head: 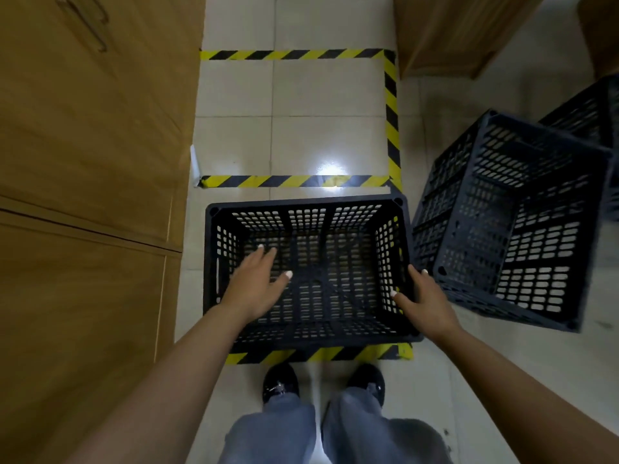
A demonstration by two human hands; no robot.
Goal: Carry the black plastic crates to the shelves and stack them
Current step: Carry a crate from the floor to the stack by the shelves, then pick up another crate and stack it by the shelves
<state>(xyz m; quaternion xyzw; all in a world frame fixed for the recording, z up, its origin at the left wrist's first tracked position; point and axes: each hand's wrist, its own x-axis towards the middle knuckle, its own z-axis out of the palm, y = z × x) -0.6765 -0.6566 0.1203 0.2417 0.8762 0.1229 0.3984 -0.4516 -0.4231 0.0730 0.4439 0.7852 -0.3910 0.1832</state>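
I have the crate (306,272) sitting upright on the floor inside the taped bay (390,122), right in front of my shoes (280,381). My left hand (258,286) hovers over the open top with fingers spread and straight, holding nothing. My right hand (423,298) is on the right wall, thumb inside the rim and the fingers outside; I think it has a loose grip there, not a firm one. A second crate (509,216) lies tipped beside it on the right, very close to that hand, with a third (589,118) behind it.

To do this well I would bring the left hand out to the left rim, opposite the right, so the load is balanced before I lift. I would hook the fingers through the slots or under the lip, since the mesh walls look slippery. Lifting straight up should keep the right corner from catching the tipped crate. The cabinet (90,162) at my left leaves little room, so elbows stay in
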